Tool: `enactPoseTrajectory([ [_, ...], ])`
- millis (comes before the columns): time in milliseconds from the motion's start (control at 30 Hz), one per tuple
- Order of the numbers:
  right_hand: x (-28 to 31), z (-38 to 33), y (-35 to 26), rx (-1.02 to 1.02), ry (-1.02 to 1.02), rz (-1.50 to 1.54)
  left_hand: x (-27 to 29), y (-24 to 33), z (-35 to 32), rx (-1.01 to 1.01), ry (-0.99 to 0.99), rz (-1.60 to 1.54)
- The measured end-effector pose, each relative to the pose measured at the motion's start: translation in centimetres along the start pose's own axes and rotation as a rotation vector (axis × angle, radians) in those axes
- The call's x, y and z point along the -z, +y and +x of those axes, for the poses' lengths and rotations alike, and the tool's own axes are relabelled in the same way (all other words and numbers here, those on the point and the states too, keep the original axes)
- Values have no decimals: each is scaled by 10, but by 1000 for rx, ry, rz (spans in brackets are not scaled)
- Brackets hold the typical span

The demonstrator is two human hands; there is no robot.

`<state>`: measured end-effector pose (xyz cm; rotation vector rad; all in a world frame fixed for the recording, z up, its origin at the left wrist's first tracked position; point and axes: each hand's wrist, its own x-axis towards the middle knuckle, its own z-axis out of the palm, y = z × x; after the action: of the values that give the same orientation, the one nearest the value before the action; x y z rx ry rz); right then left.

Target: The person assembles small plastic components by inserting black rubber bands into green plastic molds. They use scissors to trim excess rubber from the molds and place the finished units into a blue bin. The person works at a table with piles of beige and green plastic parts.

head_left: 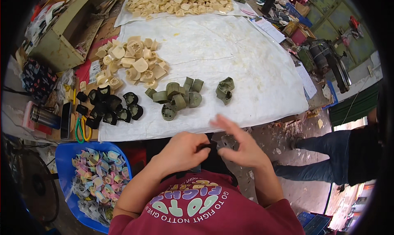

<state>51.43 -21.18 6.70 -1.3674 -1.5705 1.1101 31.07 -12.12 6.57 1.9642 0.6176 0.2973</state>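
Step in hand, judged from posture: close two-handed handling on the near side of the olive-green cup cluster, which serves as the reference for all positions below.

Left hand: nearer the person than the cluster. Its grip is curled, thumb and forefinger drawn close beside a dark patch. Whether that patch is a held piece or dark background is unclear, so clamping is unconfirmed.

Right hand: nearer than the cluster and to its right. Its grip is apart, forefinger extended and blurred, thumb toward the left hand.

Location of cups: the cluster lies on the white sheet over the bench. A detached olive-green group sits to its right, apart from it. Black cups lie to its left; cream cups are heaped beyond it, leftward.

Next move, as a judgement: bring the right thumb and forefinger together on a piece, or align the two grips before any transfer.

Orientation: the detached group's long axis runs roughly away from the person. Cluster cups share no common direction; the nearest turns a holed face toward the person. Individual axes within the detached group are not distinguishable.
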Motion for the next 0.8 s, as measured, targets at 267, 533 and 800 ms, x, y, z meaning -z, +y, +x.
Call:
enactPoseTrajectory([
  [267, 7, -3, 38, -249, 253, 215, -6, 1, 60, -25, 204, 45],
  [533, 34, 38, 73, -97, 562, 508, -33, -40, 160, -153, 508, 235],
  [800, 20, 58, 113, -99, 522, 84, -24, -57, 150, -94, 733, -213],
])
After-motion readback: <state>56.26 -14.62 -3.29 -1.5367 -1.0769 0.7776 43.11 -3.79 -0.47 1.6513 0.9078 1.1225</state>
